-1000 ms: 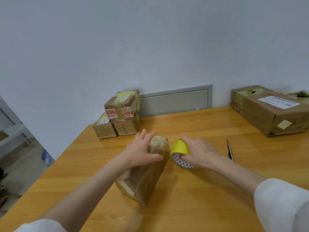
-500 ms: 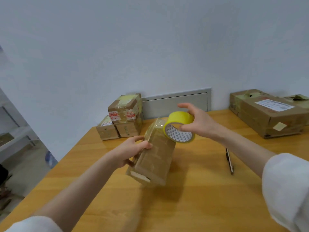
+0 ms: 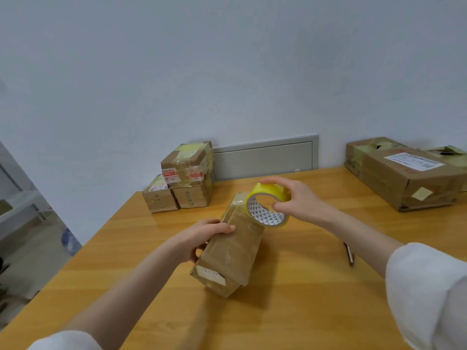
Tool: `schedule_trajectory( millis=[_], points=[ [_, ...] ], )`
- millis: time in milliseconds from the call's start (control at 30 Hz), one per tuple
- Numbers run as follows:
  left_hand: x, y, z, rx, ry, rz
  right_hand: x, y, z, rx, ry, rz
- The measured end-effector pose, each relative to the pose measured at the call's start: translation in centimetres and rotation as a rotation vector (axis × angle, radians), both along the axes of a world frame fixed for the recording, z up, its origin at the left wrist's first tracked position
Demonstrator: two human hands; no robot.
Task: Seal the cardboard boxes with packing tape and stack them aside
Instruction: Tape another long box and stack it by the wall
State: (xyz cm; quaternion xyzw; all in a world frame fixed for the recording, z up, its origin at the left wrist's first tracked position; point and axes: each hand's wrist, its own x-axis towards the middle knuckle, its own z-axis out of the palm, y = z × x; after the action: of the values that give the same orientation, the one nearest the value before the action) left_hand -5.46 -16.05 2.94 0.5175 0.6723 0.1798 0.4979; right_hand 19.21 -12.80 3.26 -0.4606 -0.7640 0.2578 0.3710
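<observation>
Head cam: L hand (image 3: 202, 236) was curled round brown cardboard box (image 3: 232, 251), held tilted over wood table (image 3: 303, 311), near centre. R hand (image 3: 298, 200) pinched yellow tape roll (image 3: 267, 205), fingers over top, thumb at near rim, roll at box's upper end; contact unclear. Rec: find free end, press it down firmly, pull straight along seam w/ L steadying. Box creased, glossy w/ old tape; roll rigid, smooth. Taped stack (image 3: 184, 178) sat back left
</observation>
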Motion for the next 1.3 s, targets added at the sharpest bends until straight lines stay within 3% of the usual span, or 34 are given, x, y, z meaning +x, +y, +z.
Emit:
schedule_trajectory(
  millis=[267, 367, 533, 667, 800, 867, 967, 1033, 1200, 1300],
  points=[
    [0.2, 0.3, -0.3, 0.05, 0.023, -0.032, 2.5, -0.1, 0.7, 0.03, -0.198, 0.035],
    [0.1, 0.5, -0.3, 0.043, 0.04, -0.044, 3.6, -0.7, -0.5, -0.064, -0.351, 0.056],
    [-0.1, 0.7, -0.3, 0.024, 0.046, -0.059, 3.6, -1.1, -1.1, -0.125, -0.395, 0.045],
    [-0.7, 0.8, -0.3, 0.012, 0.037, -0.103, 3.7, -1.1, -1.2, -0.148, -0.589, -0.001],
    [-1.3, 0.7, 0.5, 0.003, 0.051, -0.161, 1.8, -1.3, -2.8, -0.159, -0.592, 0.01],
    [-1.1, 0.8, 1.0, 0.099, 0.199, -0.184, 0.9, -1.0, -3.4, -0.154, -0.588, 0.016],
    [0.5, 0.6, 1.2, 0.521, 0.708, -0.322, -0.4, -0.4, -3.5, -0.133, -0.572, -0.052],
    [2.2, 0.6, 1.0, 0.7, 0.908, -0.456, -1.3, -0.2, -3.3, -0.121, -0.588, -0.093],
    [4.2, 2.1, -0.7, 0.478, 1.072, -0.575, -2.7, 0.0, -3.4, -0.105, -0.602, -0.105],
    [3.5, 2.7, -1.6, 0.384, 1.033, -0.578, -2.9, 0.3, -4.1, -0.101, -0.599, -0.057]
  ],
)
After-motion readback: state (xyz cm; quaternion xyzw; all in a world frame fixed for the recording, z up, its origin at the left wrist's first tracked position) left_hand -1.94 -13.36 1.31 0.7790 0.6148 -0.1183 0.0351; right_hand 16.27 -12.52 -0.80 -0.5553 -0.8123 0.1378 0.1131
